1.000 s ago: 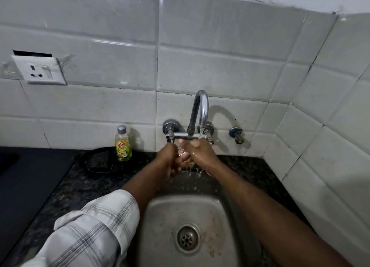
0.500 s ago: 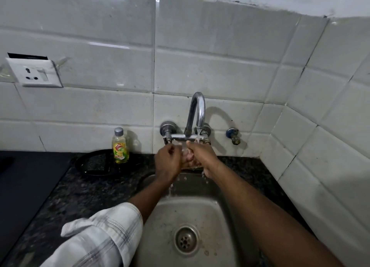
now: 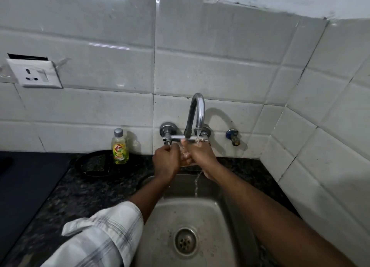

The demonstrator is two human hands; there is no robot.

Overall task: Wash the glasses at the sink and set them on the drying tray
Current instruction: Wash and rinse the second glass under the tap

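Both my hands meet under the chrome tap [image 3: 197, 114] above the steel sink [image 3: 230, 216]. My left hand [image 3: 167, 160] is curled into a fist just below the tap's left handle. My right hand [image 3: 202, 156] sits under the spout, with water running over it and trickling down into the basin. Between the two hands shows a small clear glass [image 3: 185, 159], mostly hidden by my fingers; both hands seem closed around it. A black round tray [image 3: 88, 164] lies on the counter left of the sink.
A yellow-green dish soap bottle [image 3: 119, 146] stands at the tray's back edge by the wall. A dark stove surface [image 3: 26, 178] fills the far left. A tiled wall closes in on the right, with a small valve [image 3: 233, 136] and a socket [image 3: 34, 74].
My hands have stayed together under the running water and risen slightly toward the tap. The left hand has turned so its back faces me.
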